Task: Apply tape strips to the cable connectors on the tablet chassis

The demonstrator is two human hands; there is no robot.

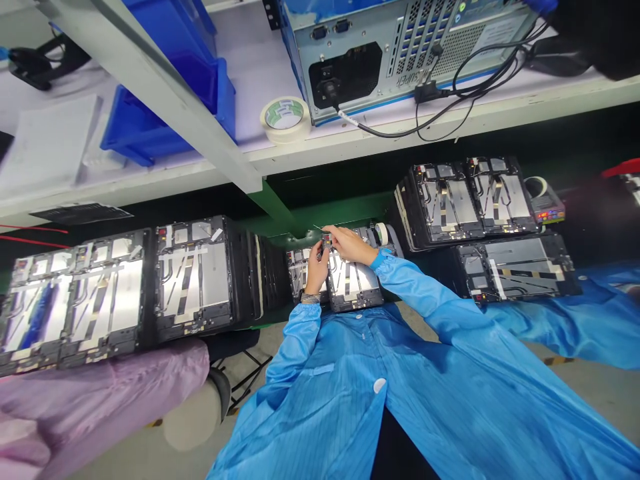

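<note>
An opened tablet (353, 279) with a silvery inner plate and black edges lies in front of my body. My right hand (351, 244) is over its top edge, fingers closed on a thin pointed tool (319, 229) whose tip sticks out to the left. At the tablet's upper left corner is my left hand (317, 269), its thumb and finger pinched together. Whatever sits between them is too small to make out. Partly behind my left hand, another opened tablet (297, 265) lies alongside. A roll of tape (382, 233) stands just right of my right hand.
Stacks of opened tablets stand left (194, 280) and right (445, 200). Above runs a white shelf (360, 143) carrying a computer case (350, 67), tape roll (286, 120) and blue bins (150, 123). Co-workers' sleeves show, pink (125, 393) at left, blue (560, 327) at right.
</note>
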